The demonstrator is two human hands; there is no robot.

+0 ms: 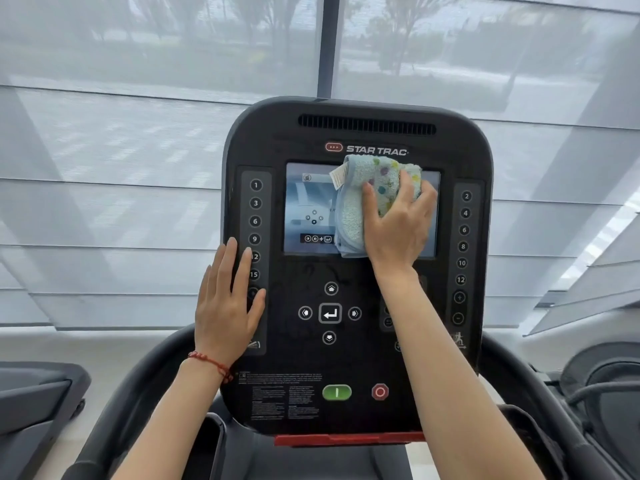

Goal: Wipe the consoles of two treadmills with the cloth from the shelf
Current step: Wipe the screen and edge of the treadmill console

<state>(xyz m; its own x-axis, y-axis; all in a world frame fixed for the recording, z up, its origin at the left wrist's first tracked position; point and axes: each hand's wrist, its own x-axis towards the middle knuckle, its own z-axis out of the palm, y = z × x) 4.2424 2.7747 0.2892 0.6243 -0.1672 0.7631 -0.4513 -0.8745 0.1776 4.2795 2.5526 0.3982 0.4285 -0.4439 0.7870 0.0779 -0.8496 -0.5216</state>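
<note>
Cloth point(375, 199) pressed flat on console point(356, 344) screen point(311, 209) by right hand point(398, 230); left hand point(225, 306) released, laid flat on left keypad.

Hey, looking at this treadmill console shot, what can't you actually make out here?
Head view only:
- Right part of the screen: covered by the cloth and right hand.
- Lower left button column: under the left hand.
- Some keys right of the arrow pad: behind the right forearm.
- Fine print beside the green button: too small to read.
- Second treadmill's console: no console can be made out on the machines at the frame edges.
</note>
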